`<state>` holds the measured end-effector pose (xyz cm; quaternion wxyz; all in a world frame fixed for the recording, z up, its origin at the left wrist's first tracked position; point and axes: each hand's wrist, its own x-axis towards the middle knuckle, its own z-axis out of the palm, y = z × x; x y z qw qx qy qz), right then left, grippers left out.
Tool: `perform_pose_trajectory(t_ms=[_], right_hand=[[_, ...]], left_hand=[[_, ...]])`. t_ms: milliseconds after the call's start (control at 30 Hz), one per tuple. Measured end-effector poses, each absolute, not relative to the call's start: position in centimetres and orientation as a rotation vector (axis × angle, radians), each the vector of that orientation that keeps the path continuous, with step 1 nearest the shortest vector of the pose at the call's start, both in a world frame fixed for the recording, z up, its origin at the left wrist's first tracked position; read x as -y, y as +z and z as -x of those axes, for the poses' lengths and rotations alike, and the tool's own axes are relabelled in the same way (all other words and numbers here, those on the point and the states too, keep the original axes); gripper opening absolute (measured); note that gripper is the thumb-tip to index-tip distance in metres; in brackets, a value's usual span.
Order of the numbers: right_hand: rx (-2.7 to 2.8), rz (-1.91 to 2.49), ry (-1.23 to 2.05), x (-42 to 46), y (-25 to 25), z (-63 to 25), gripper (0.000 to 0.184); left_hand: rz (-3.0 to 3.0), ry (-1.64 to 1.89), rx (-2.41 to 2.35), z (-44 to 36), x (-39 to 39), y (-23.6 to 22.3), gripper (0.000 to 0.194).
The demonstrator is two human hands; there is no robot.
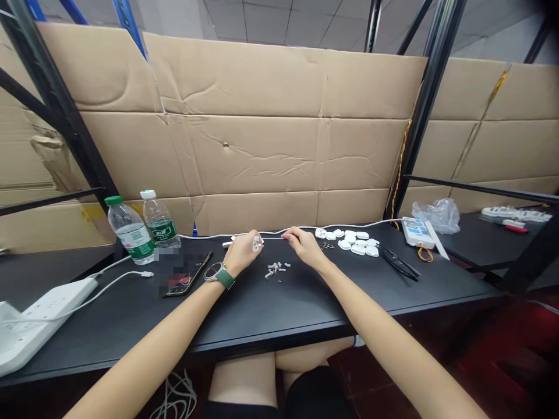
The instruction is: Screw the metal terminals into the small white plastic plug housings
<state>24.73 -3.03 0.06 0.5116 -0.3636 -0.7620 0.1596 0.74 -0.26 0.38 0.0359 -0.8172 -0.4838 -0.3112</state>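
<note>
My left hand [243,251], with a watch on a green strap at its wrist, pinches a small white plastic part [256,243]. In my right hand [303,247] is a thin screwdriver [274,238]; a bit of red shows at the fingertips, and its shaft points left to the white part. Most of its handle is hidden by the fingers. Below and between the hands lies a pile of small white pieces [275,269]. Several white rounded plastic housings [358,249] lie right of my right hand, with small brass-coloured screws [327,246] beside them.
Black-handled pliers [398,263] lie at the right, near a white box [418,233] and a plastic bag [437,215]. To the left are two water bottles [131,233], a phone [187,278] and a white power strip [48,320]. Cardboard [262,157] walls the back.
</note>
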Motion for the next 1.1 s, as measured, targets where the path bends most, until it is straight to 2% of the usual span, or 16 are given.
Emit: perform_pose_trajectory(t_ms=[167,467,633,900,1100], right_hand=[[1.871,0.81,0.327,3.3,0.1,-24.7,0.019],[1.973,0.704,0.157,3.2,0.2,-25.3,0.015],[1.996,0.677,0.133,3.0,-0.1,-25.4,0.021],[1.975,0.586,0.112,3.1,-0.3,-24.9,0.033],[1.919,0.57,0.188,3.5,0.2,-24.4,0.02]], left_hand=[[2.51,-0.991,1.535,-0.7,0.4,0.5,0.013],[2.567,-0.906,1.475,-0.6,0.3,0.5,0.011],[2.573,-0.811,1.467,-0.9,0.7,0.7,0.011],[2.604,-0.946,1.438,-0.5,-0.1,0.2,0.01],[2.592,-0.95,1.394,-0.1,-0.6,0.0,0.011]])
